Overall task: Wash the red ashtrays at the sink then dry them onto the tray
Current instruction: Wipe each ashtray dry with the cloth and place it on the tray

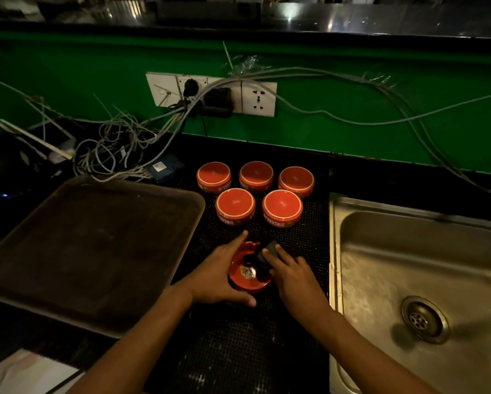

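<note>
On the black counter (352, 177) we see the stainless steel sink (409, 265) at 3 o'clock and the brown rectangular tray (82, 251) at 9 o'clock. Five inverted red ashtrays (255, 174) sit at 12 o'clock. Centrally, our left hand (218, 277) grips an upright red ashtray (248, 282), fingers curled round it; our right hand (292, 274) has its fingers clamped on a dark sponge (268, 250) inside.

The red ashtrays (235, 205) looked like glazed ceramic, shiny enough to catch the light. At the right of the frame the sink (380, 251) was brushed steel, dull and streaky (pretty scuffed). The tray (96, 245) at the left was matt brown, worn-looking plastic. The mat (309, 231) in the middle was black, rubbery mesh.
</note>
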